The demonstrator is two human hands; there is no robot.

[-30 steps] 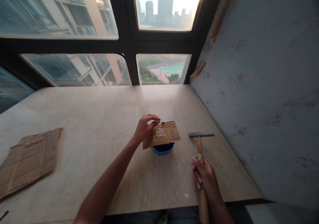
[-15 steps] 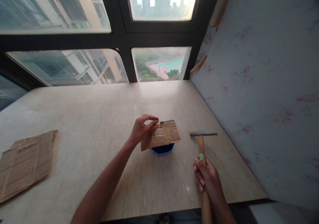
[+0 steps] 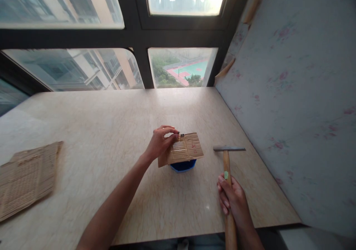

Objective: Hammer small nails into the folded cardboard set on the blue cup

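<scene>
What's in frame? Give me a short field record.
left_hand: at the corrugated cardboard piece's far edge; grip detail too small to tell
right_hand: wrapped around wooden handle of hammer
edge_items: small dark pieces, unidentifiable
under_cardboard: blue container, partly covered
far_left: second cardboard piece, on countertop
background: dark-framed window; floral wallpaper at right

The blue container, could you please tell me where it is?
In the head view, the blue container sits below centre, beneath the smaller cardboard piece and left of the hammer.
</scene>
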